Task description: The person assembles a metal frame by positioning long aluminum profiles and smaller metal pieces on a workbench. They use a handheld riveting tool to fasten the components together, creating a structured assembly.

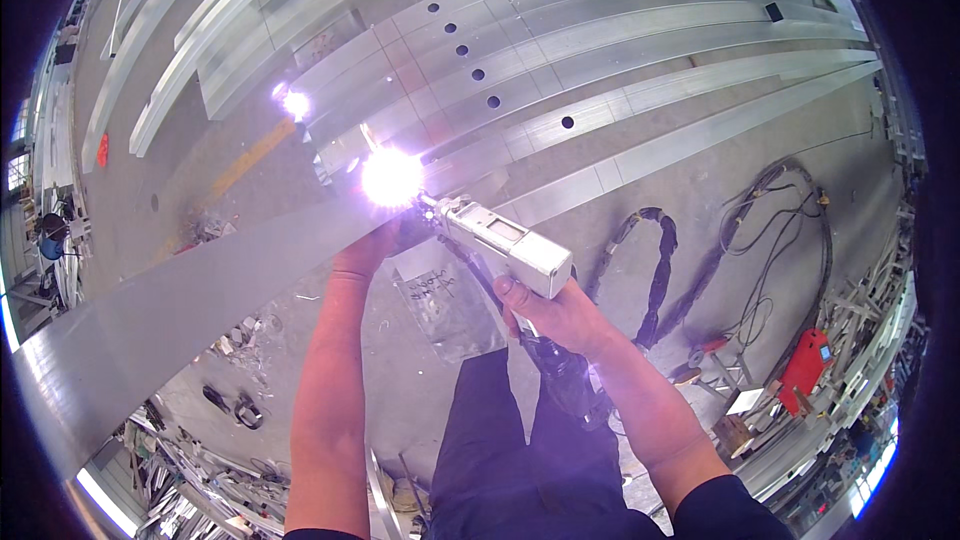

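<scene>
In my right hand (555, 318) is a pale, boxy welding gun (510, 248), its fingers wrapped round the grip. The gun points up and left, and its tip ends at a glaring white welding arc (392, 178). My left hand (372, 245) is just below the arc, at the end of a wide flat metal bar (200, 290) that runs off to the lower left. Glare and the bar's end hide the left fingers. Beyond the arc, the ends of long metal beams (640, 35) lie side by side, several with dark round holes.
A thick dark cable (655, 285) loops over the floor on the right, near more coiled cables (775, 180). A red case (805, 372) stands among metal scraps at the lower right. Loose metal sections (180, 70) are at the upper left. A sheet (445, 315) lies by my feet.
</scene>
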Action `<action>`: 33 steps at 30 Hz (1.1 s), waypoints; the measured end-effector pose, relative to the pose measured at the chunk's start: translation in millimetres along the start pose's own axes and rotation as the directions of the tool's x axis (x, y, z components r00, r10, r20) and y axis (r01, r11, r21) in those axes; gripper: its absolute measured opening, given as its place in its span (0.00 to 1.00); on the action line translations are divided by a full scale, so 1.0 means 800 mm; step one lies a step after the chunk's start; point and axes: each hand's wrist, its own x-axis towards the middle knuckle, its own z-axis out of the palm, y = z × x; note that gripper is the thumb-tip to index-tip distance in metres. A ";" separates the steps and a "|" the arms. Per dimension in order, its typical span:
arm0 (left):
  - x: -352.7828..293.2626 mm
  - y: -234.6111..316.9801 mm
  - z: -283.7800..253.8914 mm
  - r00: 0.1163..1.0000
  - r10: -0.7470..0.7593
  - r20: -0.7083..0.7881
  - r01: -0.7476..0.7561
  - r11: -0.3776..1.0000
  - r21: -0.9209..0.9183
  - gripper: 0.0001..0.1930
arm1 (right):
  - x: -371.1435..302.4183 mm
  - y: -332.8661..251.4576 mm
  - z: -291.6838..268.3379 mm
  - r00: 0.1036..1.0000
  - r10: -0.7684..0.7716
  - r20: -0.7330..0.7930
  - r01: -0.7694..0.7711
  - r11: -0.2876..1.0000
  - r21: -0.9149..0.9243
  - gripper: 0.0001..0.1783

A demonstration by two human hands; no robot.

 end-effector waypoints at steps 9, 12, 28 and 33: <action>-0.020 -0.016 0.002 0.999 0.030 -0.025 -0.030 0.999 -0.014 0.22 | -0.007 0.004 0.001 0.999 0.021 -0.025 -0.021 1.000 0.017 0.27; -0.019 -0.016 0.001 0.999 0.036 -0.028 -0.037 0.999 -0.012 0.22 | -0.011 0.002 0.001 0.997 0.068 -0.030 -0.067 0.998 0.005 0.27; -0.012 -0.008 0.004 0.996 0.088 0.014 -0.088 0.996 -0.009 0.21 | -0.023 0.007 0.002 0.999 0.050 -0.018 -0.051 0.998 -0.036 0.28; -0.003 0.000 -0.001 0.979 0.165 0.117 -0.165 0.986 -0.013 0.21 | -0.027 0.013 0.003 0.997 0.063 -0.039 -0.066 0.996 -0.055 0.27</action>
